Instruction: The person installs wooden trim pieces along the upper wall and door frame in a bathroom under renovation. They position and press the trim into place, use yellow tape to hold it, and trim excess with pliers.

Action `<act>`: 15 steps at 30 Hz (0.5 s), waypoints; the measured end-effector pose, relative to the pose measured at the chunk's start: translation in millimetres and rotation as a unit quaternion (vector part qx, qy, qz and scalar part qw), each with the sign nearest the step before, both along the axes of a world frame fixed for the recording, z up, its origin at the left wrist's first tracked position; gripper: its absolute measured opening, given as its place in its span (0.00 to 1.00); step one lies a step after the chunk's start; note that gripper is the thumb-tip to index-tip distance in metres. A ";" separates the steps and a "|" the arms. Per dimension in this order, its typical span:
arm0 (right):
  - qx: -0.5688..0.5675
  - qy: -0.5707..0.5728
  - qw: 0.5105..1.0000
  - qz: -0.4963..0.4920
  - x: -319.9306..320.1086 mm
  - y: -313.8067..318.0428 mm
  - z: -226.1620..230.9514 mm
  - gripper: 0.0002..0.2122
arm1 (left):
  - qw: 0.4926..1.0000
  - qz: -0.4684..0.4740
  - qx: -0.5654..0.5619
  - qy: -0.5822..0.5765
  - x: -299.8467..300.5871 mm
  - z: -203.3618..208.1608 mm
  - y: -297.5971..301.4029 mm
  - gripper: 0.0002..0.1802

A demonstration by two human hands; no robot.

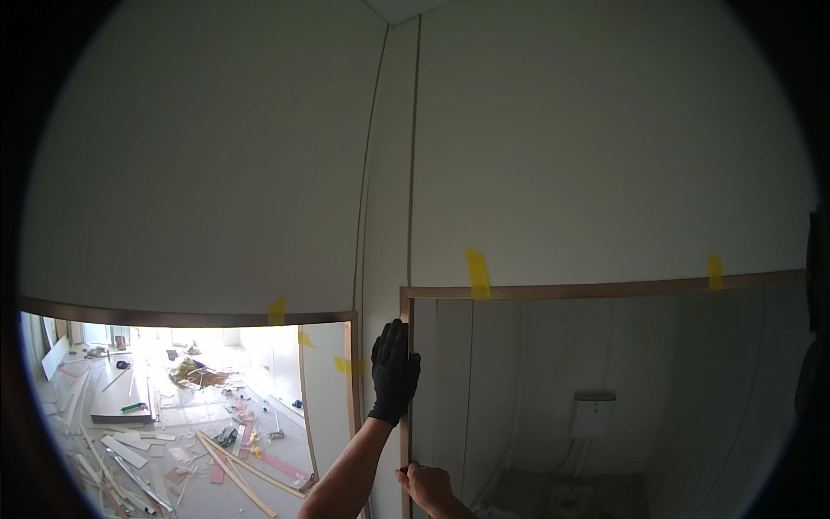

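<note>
My left hand (pixel 396 372), in a black glove, lies flat with fingers stretched upward along the upright of the right-hand brown door frame (pixel 405 441). It presses on the frame's edge and the narrow pale wall strip (pixel 385 294) beside it. Below, my bare right hand (pixel 424 484) is closed at the same upright, its fingers curled around the edge; part of the grip is hidden. Yellow tape (pixel 478 275) crosses the frame's top rail near its left corner, and another tape piece (pixel 715 272) sits farther right.
Left of the wall strip, a second brown door frame (pixel 351 381) with yellow tape (pixel 349 366) opens onto a bright room. Wooden strips (pixel 233 471), board offcuts and scraps litter its floor. Through the right opening, a white box (pixel 591 419) hangs on a wall in a dim room.
</note>
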State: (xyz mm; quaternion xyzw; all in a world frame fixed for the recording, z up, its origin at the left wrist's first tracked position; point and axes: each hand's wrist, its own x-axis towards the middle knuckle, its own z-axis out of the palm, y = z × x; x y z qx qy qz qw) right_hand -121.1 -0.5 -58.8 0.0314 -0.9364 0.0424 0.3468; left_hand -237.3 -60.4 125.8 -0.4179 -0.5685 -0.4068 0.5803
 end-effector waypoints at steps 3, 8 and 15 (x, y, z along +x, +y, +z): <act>0.008 0.003 1.000 -0.020 -4.1 6.2 -2.3 0.22 | 1.000 -0.004 0.006 0.026 0.5 4.7 8.0 0.37; -0.008 0.018 1.000 0.022 -10.5 0.5 -9.3 0.22 | 0.999 0.029 0.018 0.034 -23.1 -9.7 -3.8 0.34; -0.060 0.065 0.996 0.021 8.5 4.2 -76.5 0.19 | 0.998 -0.008 0.028 0.055 -2.2 -7.6 5.7 0.33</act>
